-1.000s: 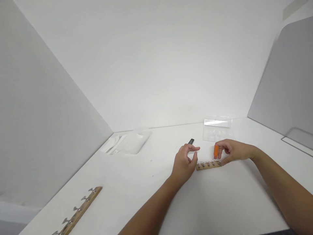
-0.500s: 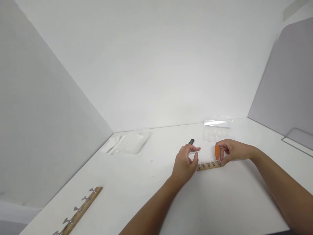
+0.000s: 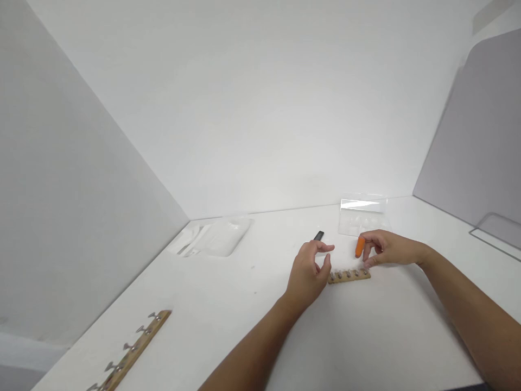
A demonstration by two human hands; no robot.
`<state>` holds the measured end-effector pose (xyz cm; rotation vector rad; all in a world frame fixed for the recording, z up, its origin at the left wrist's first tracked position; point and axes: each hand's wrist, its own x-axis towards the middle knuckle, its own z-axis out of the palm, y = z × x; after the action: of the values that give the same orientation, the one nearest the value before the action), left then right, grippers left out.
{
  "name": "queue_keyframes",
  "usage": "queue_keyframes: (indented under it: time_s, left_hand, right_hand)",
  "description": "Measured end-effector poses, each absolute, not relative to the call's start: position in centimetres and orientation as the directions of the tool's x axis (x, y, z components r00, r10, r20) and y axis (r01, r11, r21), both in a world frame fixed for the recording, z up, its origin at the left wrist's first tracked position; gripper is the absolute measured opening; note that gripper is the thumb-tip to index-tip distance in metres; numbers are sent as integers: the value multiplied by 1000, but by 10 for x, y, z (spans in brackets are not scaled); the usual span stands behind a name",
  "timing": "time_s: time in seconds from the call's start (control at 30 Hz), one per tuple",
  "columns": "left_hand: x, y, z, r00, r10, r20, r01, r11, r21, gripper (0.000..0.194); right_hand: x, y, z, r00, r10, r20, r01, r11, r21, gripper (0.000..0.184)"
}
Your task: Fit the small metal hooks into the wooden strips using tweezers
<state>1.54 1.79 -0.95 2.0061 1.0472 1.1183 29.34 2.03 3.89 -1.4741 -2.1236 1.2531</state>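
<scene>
A short wooden strip with a row of metal hooks lies on the white table. My left hand is at its left end with the thumb against the wood. Its fingers are curved and apart and hold nothing. My right hand hovers over the strip's right end, fingers curled in a pinch. The thumb tip is at the last hook. An orange cap covers the tip of the right forefinger and tilts left above the strip.
A longer wooden hook strip lies at the near left edge. A clear plastic box stands behind my right hand, with a small dark object to its left. A clear plastic tray sits at the back left. Grey partitions close both sides.
My right hand has risen slightly and drawn left along the strip's right end. The orange-capped fingertip has tilted from upright to leaning left. My left hand has barely moved.
</scene>
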Motion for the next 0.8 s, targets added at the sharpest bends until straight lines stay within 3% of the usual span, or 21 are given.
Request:
queue_keyframes:
  time_s: [0.8]
  left_hand:
    - [15,18,-9,332,843,423,340,-526,780,13]
  right_hand:
    - [287,16,40,-418,841,-343,629,-5,-778,36]
